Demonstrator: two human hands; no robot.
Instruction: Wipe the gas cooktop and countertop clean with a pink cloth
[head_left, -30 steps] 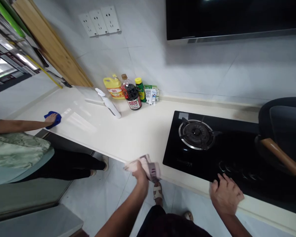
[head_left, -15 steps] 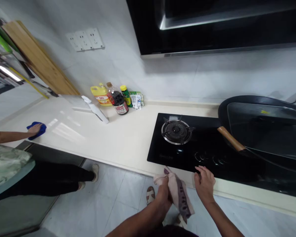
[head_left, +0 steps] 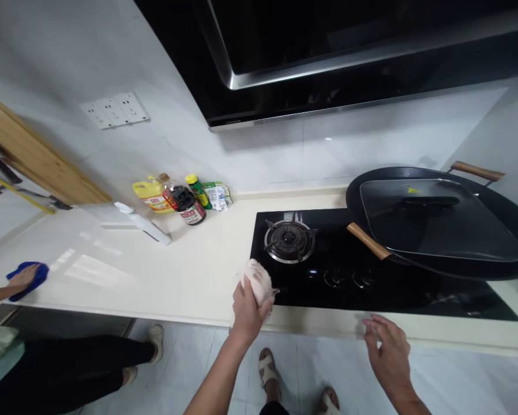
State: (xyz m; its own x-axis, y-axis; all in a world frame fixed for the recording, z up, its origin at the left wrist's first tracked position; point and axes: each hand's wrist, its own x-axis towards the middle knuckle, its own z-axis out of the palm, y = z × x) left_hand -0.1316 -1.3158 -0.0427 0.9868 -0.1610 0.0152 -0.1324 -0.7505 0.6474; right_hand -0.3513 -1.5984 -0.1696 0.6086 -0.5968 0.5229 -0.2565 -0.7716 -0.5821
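My left hand is closed round a bunched, pale pink cloth. It holds the cloth over the front left corner of the black gas stove; whether the cloth touches the surface I cannot tell. My right hand holds nothing, its fingers apart and slightly curled, by the front edge of the counter. Behind the left hand lies the bare burner. On the stove's right side sits a large black wok with a glass lid and wooden handles.
At the left, another person's hand presses a blue cloth on the counter. A white, long-handled tool, a sauce bottle and a yellow jug stand or lie along the back. A black range hood hangs above.
My left hand has risen from below the counter edge to the stove's front left corner, the cloth now bunched up. My right hand has drawn back off the stove. The view has shifted right.
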